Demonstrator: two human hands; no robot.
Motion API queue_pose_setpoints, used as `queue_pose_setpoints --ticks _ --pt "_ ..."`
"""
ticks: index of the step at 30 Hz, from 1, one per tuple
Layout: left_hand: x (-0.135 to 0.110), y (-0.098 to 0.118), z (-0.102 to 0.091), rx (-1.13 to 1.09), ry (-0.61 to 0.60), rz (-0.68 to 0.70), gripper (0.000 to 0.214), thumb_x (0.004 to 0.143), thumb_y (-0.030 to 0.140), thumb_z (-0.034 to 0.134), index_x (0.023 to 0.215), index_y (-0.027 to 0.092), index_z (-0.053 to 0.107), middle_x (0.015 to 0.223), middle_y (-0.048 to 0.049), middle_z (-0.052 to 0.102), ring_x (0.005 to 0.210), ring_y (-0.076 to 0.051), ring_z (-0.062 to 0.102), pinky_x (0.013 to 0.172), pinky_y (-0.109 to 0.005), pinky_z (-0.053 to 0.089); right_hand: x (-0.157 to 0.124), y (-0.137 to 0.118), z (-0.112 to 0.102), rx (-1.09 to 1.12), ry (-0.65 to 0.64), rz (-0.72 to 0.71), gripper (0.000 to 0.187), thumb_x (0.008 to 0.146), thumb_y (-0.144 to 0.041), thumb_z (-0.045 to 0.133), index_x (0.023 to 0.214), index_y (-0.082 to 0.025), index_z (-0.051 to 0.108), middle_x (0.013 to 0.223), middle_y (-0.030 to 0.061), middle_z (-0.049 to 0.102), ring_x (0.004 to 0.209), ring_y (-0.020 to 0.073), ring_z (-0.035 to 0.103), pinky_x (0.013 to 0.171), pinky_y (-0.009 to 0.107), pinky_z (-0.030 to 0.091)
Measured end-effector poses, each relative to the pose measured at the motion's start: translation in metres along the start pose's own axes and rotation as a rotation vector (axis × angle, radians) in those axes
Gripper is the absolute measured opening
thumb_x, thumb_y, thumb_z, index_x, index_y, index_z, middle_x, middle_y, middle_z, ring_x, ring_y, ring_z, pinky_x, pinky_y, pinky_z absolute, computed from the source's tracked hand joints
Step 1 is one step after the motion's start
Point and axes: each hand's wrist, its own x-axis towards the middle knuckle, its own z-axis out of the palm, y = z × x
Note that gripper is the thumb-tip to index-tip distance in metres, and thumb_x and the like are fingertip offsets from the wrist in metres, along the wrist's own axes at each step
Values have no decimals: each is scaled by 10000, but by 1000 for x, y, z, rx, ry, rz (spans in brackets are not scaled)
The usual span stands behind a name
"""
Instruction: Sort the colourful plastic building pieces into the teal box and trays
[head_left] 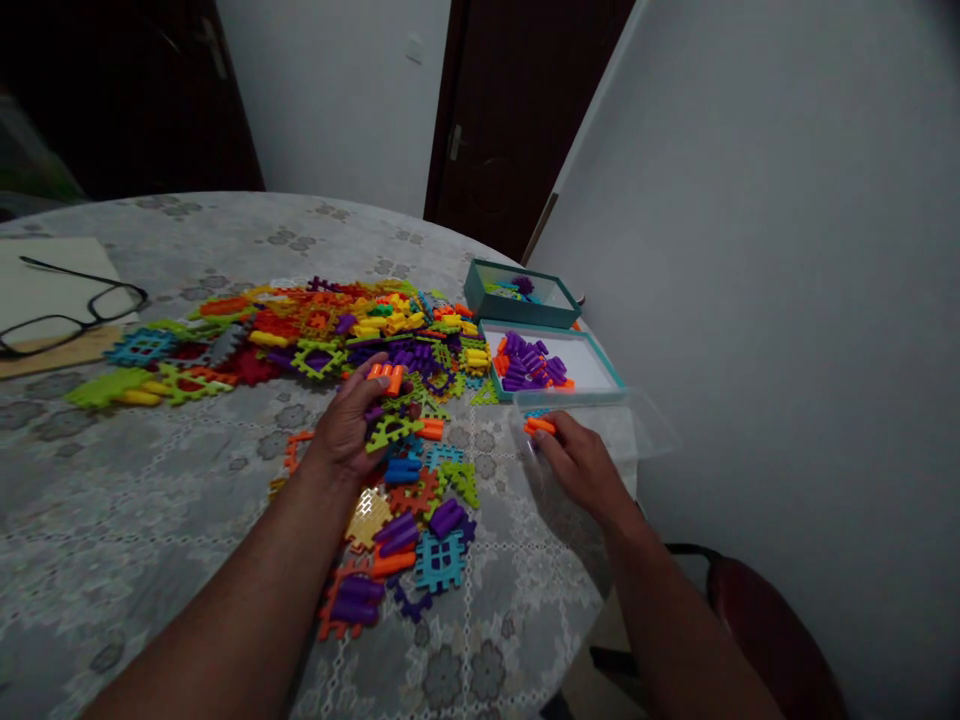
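Observation:
My left hand (349,425) is closed around toy building pieces above the table. An orange ribbed connector (387,378) shows under its thumb, and a lime green triangular piece (393,432) with a bit of purple shows by the palm. My right hand (577,455) pinches a small orange connector (540,427) over a clear plastic container (649,425) on the right. Below my left hand lie loose pieces, among them purple connectors (358,600), a light blue square panel (440,560) and a yellow panel (368,518).
A long heap of mixed pieces (300,320) spreads across the table. Beyond the clear container, a white-bottomed tray (592,365) holds purple and orange connectors. Behind it stands a teal box (487,300) with pieces inside. Eyeglasses (97,315) lie at left; a dark red chair (765,630) stands at right.

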Motion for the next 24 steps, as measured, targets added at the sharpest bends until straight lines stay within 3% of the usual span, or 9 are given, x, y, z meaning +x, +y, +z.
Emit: queue_pose_setpoints --ticks 4,9,13,16,19,24 --pt "-4 2 2 -5 7 -9 729 701 147 774 1395 251 578 860 -10 719 636 -180 711 580 -314 628 32 10 -15 -32 58 11 293 995 -408 517 1065 -221 731 926 49 749 807 212 664 731 301 444" --pt "-5 1 -1 -13 -60 -28 825 702 213 802 1467 274 501 842 -6 724 570 -192 700 519 -318 599 100 40 -24 -214 51 90 336 958 -438 541 1008 -182 752 866 83 748 768 219 649 676 298 407" --pt "-3 -1 -5 -36 -84 -21 841 702 228 809 1479 276 490 824 1 718 558 -192 695 512 -319 593 132 50 -23 -307 131 192 398 933 -356 564 1221 -129 718 941 143 778 849 259 690 761 337 442" --pt "-4 -2 -5 -41 -83 -19 809 707 228 800 1465 264 518 874 -24 734 575 -176 694 540 -310 598 126 30 -19 -290 184 118 384 938 -342 557 1224 -147 725 1002 149 788 905 279 709 822 365 465" --pt "-4 -1 -3 -53 -75 -25 789 703 218 800 1448 254 541 906 -34 737 589 -169 690 559 -313 603 97 -14 -6 -151 191 -48 303 967 -368 537 1103 -208 756 1044 111 791 905 261 719 830 359 486" --pt "-3 -4 -1 -72 -71 1 749 708 200 804 1418 253 571 933 -30 734 652 -171 700 600 -307 604 46 -88 41 184 -47 -142 224 982 -386 553 1036 -234 708 930 55 769 757 214 697 712 317 488"
